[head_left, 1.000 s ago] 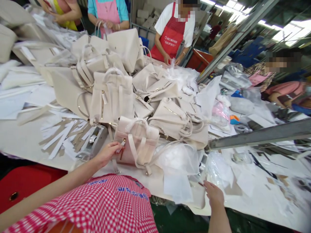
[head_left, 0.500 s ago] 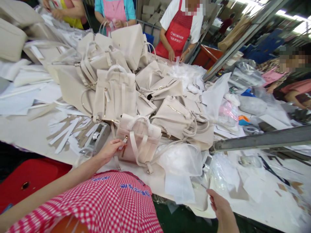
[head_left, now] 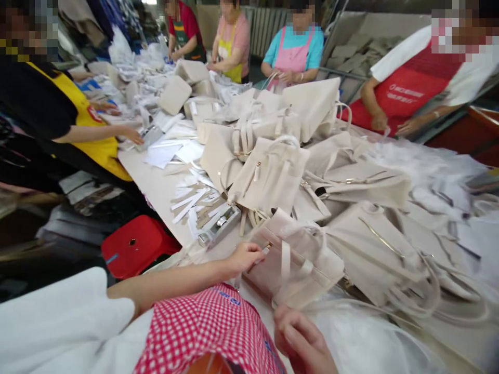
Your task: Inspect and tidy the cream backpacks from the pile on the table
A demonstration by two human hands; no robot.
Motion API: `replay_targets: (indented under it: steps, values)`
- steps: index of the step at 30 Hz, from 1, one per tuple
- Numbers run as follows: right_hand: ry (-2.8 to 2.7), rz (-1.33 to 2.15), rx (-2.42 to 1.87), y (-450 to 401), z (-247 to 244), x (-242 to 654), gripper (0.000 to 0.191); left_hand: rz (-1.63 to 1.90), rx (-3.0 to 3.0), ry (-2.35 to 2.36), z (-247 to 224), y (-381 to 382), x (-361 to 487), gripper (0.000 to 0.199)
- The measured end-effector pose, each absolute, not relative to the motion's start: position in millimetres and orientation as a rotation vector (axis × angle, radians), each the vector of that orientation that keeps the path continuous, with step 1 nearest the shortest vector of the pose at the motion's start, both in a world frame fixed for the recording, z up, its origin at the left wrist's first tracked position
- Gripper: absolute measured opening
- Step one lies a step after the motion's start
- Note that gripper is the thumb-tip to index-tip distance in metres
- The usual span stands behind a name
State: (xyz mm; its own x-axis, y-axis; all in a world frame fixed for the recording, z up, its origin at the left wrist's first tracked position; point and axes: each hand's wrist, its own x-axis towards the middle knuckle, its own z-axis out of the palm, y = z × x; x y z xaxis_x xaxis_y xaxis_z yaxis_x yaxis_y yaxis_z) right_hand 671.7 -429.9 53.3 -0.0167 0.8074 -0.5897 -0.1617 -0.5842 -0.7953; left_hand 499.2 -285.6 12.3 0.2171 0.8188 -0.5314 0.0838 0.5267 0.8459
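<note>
A beige handbag (head_left: 296, 270) with a top handle and straps lies on the table right in front of me. My left hand (head_left: 246, 258) pinches the wrapped zipper pull (head_left: 266, 249) on its front, with thumb and fingers closed. Below the bag's near edge is my right hand (head_left: 302, 337), its fingers curled together; whatever may be in them is hidden. Clear plastic wrap (head_left: 362, 337) lies to the right of that hand. Just behind the bag stands another beige bag (head_left: 268, 176), upright, with a vertical zipper.
More beige bags (head_left: 362, 244) are heaped to the right and behind. A grey tape dispenser (head_left: 220, 226) and paper strips (head_left: 193, 205) lie left. A red stool (head_left: 136, 246) stands by the table edge. Several co-workers stand around the table, one in a yellow apron (head_left: 97, 140) at left.
My view has swung to the left, bringing the co-worker in yellow into sight. My right hand has come in closer to the handbag. My left hand keeps hold of the zipper pull.
</note>
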Motion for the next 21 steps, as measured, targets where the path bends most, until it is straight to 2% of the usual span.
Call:
replay_targets:
  steps: [2, 4, 13, 21]
  values:
    - [-0.667, 1.891, -1.229, -386, 67, 639, 0.044, 0.626, 0.934, 1.259, 8, -290, 497, 0.022]
    - [-0.642, 1.948, -1.177, -353, 71, 620, 0.044, 0.638, 0.963, 1.245, 5, -294, 495, 0.020]
    - [-0.689, 1.692, -1.679, -320, 50, 651, 0.048, 0.723, 1.206, 1.287, -2, -300, 495, 0.017]
    - [-0.871, 1.562, -1.917, -306, 44, 639, 0.039, 0.663, 1.587, 1.459, 10, -309, 496, 0.016]
